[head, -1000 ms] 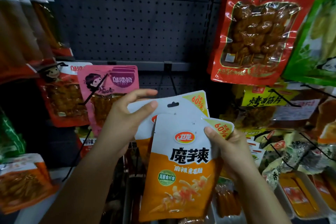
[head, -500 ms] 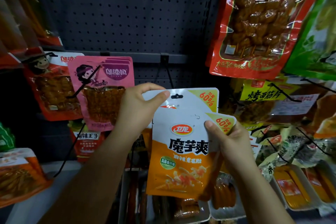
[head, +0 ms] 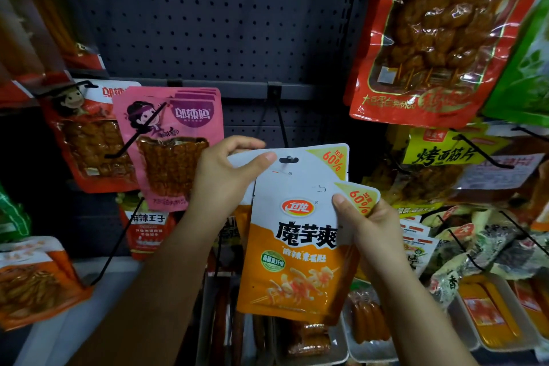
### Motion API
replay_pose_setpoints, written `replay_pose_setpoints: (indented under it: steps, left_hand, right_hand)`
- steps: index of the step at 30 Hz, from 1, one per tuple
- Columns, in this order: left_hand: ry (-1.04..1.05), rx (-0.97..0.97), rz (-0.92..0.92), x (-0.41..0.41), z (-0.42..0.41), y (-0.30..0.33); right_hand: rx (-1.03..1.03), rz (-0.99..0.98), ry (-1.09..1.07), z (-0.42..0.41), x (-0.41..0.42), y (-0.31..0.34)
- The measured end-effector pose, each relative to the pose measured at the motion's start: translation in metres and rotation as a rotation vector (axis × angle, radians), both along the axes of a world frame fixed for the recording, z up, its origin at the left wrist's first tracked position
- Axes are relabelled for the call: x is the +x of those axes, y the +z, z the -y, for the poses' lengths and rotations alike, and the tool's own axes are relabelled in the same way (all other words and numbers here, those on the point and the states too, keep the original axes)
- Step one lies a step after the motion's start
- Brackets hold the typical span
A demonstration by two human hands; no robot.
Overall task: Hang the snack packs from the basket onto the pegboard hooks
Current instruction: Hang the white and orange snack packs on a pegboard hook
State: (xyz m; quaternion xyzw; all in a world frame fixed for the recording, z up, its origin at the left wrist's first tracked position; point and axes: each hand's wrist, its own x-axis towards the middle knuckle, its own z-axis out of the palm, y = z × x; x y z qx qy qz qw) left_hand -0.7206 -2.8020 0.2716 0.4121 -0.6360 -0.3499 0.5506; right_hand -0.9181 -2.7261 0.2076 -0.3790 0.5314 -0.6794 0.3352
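Two white-and-orange snack packs overlap at the centre. My left hand (head: 221,184) pinches the top left corner of the rear pack (head: 309,157), whose hang slot sits just below the tip of a black pegboard hook (head: 280,125). My right hand (head: 367,227) grips the front pack (head: 297,261) by its upper right corner, a little lower and in front of the rear one. The hook comes out of a rail on the dark grey pegboard (head: 208,15) and carries nothing. The basket is not in view.
A pink pack (head: 170,140) and a red pack (head: 86,140) hang on hooks to the left. A large red pack (head: 430,36) and a yellow pack (head: 439,157) hang to the right. Trays of sausages (head: 368,324) lie below, with more hooks sticking out on both sides.
Both packs have risen towards the empty hook. The rear pack's slot has moved from well below the hook tip to just under it.
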Motion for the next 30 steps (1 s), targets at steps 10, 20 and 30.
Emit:
replay_pose_setpoints:
  steps: [10,20,30]
  left_hand:
    - [0.094,0.147,0.11,0.008,0.051,-0.038]
    - [0.297,0.056,0.39,-0.017,0.129,-0.017]
    - [0.399,0.1,0.508,-0.036,0.166,-0.018]
  right_hand:
    - [0.021,-0.031,-0.124,0.053,0.002,0.003]
    - [0.133,-0.105,-0.262,0.15,-0.008,0.011]
    - [0.236,-0.157,-0.375,0.192,-0.009,0.025]
